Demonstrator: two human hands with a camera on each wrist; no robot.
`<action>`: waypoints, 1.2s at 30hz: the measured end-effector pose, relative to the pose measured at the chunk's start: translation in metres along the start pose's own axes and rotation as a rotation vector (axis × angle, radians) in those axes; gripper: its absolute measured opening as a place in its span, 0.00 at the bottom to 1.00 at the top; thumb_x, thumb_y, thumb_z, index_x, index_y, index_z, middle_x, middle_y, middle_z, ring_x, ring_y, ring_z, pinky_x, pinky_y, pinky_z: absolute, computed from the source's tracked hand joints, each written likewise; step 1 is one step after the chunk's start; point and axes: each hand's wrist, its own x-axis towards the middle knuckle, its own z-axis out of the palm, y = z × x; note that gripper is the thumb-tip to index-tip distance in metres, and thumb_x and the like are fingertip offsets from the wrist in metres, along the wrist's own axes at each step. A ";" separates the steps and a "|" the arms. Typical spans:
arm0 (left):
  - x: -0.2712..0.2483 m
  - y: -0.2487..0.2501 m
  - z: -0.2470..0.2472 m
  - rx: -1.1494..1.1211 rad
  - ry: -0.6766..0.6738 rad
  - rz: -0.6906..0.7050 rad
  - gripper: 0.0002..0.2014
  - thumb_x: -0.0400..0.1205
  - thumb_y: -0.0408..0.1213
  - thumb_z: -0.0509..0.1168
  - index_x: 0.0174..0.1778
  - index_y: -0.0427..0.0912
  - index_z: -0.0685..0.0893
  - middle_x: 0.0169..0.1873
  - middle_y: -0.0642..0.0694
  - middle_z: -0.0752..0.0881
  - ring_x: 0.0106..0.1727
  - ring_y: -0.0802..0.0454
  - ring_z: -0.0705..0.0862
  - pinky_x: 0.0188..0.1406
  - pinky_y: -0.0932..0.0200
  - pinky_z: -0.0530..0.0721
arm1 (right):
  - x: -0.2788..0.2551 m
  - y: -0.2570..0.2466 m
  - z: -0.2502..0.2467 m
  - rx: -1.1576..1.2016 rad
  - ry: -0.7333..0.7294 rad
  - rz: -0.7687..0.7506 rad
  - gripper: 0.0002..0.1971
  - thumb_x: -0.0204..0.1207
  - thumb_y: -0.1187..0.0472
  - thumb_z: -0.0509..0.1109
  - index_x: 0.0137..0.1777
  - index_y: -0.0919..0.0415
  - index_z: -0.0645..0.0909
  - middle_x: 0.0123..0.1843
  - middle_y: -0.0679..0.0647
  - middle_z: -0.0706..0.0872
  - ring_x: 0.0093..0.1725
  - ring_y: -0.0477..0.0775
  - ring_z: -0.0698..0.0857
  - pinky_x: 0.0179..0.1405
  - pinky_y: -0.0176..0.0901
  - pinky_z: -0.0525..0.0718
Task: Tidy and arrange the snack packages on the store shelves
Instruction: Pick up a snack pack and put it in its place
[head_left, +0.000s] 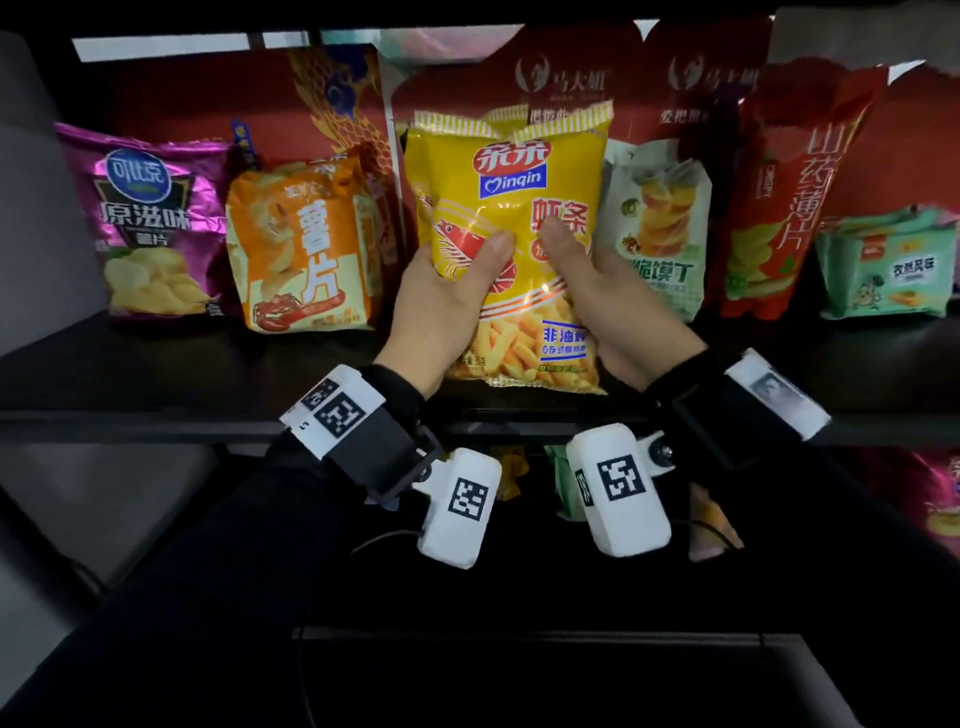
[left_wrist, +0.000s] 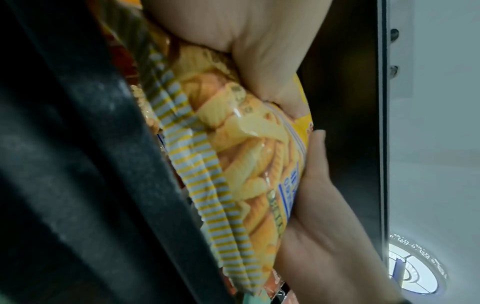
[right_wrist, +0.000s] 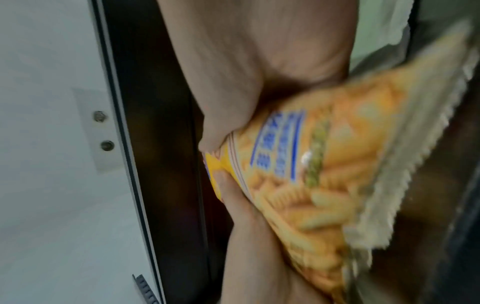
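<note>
Yellow shrimp-stick packets (head_left: 511, 249) sit upright in the middle of the black shelf (head_left: 182, 364), between the orange chip bag (head_left: 304, 249) and the pale green bag (head_left: 657, 228). Several packets are bunched together; the left-wrist view shows their striped bottom seams stacked. The left hand (head_left: 447, 306) and right hand (head_left: 618, 306) each have a grip on the bunch from their own side, thumbs pressed on the front face, fingers curled behind. To do this step well, I judge the stack should be squeezed gently so the contents do not crush, its bottom edges squared on the shelf, the front label facing out, and it should be slid straight back without knocking its neighbours over.
</note>
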 end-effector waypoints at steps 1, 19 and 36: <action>0.000 0.002 0.001 0.009 -0.047 -0.021 0.21 0.78 0.56 0.68 0.63 0.49 0.81 0.54 0.52 0.89 0.53 0.58 0.89 0.54 0.60 0.86 | 0.001 0.000 0.001 0.000 0.053 -0.033 0.12 0.81 0.49 0.65 0.60 0.52 0.78 0.53 0.49 0.91 0.51 0.48 0.90 0.49 0.43 0.89; 0.027 0.033 0.004 -0.227 -0.059 -0.076 0.29 0.77 0.60 0.67 0.68 0.43 0.80 0.50 0.47 0.92 0.49 0.51 0.91 0.46 0.54 0.90 | 0.021 -0.013 0.017 0.036 0.274 -0.053 0.24 0.77 0.49 0.71 0.70 0.56 0.73 0.59 0.53 0.88 0.53 0.51 0.89 0.50 0.49 0.90; 0.035 0.034 0.010 -0.278 0.007 0.071 0.05 0.83 0.45 0.66 0.46 0.50 0.84 0.38 0.50 0.92 0.41 0.50 0.92 0.36 0.57 0.88 | 0.038 -0.027 0.010 0.199 0.181 -0.056 0.03 0.80 0.53 0.68 0.49 0.51 0.79 0.39 0.49 0.92 0.40 0.52 0.92 0.34 0.44 0.89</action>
